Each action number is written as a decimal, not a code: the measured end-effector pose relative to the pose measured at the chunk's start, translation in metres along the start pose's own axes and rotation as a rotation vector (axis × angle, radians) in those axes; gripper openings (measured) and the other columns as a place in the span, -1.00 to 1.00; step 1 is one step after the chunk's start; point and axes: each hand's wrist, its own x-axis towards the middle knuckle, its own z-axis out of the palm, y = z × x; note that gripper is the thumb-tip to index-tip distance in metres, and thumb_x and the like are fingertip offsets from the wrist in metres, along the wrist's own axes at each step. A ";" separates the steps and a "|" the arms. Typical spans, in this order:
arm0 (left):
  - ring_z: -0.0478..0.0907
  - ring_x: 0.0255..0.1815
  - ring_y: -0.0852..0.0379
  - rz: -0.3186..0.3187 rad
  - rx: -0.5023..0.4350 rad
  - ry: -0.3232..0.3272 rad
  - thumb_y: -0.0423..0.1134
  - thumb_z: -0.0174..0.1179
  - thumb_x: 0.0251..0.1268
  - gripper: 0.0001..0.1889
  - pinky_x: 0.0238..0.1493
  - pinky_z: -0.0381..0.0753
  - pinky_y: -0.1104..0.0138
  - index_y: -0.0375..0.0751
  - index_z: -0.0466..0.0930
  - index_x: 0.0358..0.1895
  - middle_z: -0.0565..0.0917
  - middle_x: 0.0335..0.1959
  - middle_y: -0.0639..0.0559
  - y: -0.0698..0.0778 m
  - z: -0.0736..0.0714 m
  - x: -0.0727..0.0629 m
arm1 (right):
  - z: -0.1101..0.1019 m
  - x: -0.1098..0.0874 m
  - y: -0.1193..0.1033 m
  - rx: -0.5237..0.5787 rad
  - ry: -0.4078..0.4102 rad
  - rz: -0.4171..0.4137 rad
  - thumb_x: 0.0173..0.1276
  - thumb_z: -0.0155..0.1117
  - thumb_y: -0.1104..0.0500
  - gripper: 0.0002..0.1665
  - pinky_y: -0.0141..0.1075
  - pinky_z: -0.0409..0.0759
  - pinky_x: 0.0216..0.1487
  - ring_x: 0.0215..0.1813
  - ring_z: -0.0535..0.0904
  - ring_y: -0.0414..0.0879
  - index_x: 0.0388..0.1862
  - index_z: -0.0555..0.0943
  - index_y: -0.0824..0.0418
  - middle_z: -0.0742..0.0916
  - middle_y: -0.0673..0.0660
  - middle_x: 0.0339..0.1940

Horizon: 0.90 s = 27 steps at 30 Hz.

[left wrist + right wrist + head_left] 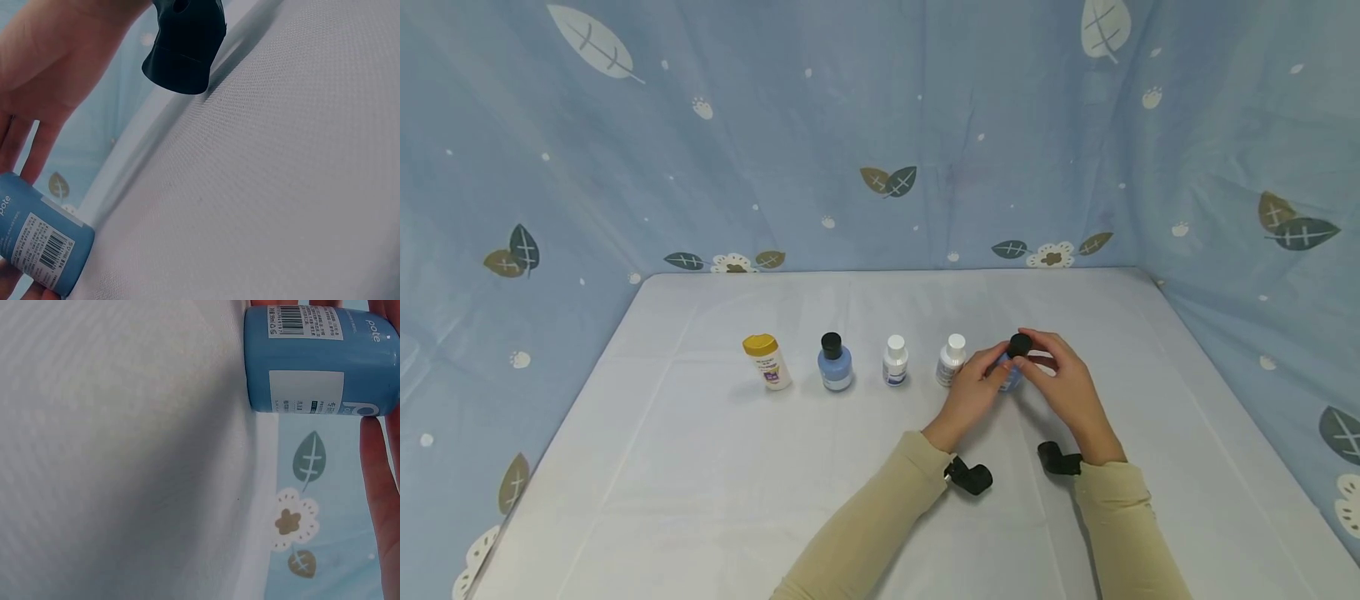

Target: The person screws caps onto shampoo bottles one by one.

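Note:
At the right end of a row, a blue bottle (1012, 381) with a black cap (1019, 345) stands upright on the white-covered table. My left hand (972, 393) grips its body from the left. From the right, my right hand (1067, 390) pinches the cap between thumb and fingers. Printed labels and a barcode show on the blue bottle (47, 240) in the left wrist view. Its base meets the cloth in the right wrist view, where the blue bottle (300, 356) lies sideways across the picture. Fingers hide part of it in every view.
Left of my hands stand a white bottle (951, 362), another white bottle (895, 362), a second blue bottle (835, 365) with a black cap, and a white bottle with a yellow cap (760, 345). A leaf-patterned blue curtain (820, 125) hangs behind the table (760, 475).

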 end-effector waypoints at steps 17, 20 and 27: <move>0.33 0.10 0.34 -0.006 0.000 0.003 0.06 -0.07 0.31 -0.56 0.07 0.32 0.39 0.14 0.32 0.24 0.45 0.09 0.21 0.002 0.000 -0.001 | 0.003 -0.001 0.012 0.077 0.043 0.022 0.23 0.19 -0.01 -0.49 -0.26 0.40 0.03 0.05 0.43 -0.07 0.18 0.40 -0.04 0.50 0.00 0.11; 0.34 0.09 0.34 -0.005 0.002 0.006 0.07 -0.08 0.31 -0.56 0.05 0.33 0.39 0.15 0.33 0.24 0.45 0.08 0.21 0.002 0.000 0.000 | 0.000 -0.002 -0.001 0.102 0.035 0.043 0.24 0.19 0.01 -0.49 -0.20 0.38 0.04 0.06 0.43 -0.02 0.18 0.40 0.03 0.50 0.08 0.10; 0.34 0.10 0.34 0.000 0.004 0.009 0.05 -0.07 0.31 -0.56 0.06 0.33 0.41 0.12 0.32 0.24 0.45 0.09 0.20 0.002 -0.001 0.000 | 0.008 0.003 0.036 0.032 0.063 0.047 0.19 0.20 -0.10 -0.47 -0.30 0.44 -0.02 0.03 0.46 -0.16 0.17 0.39 -0.13 0.50 -0.08 0.10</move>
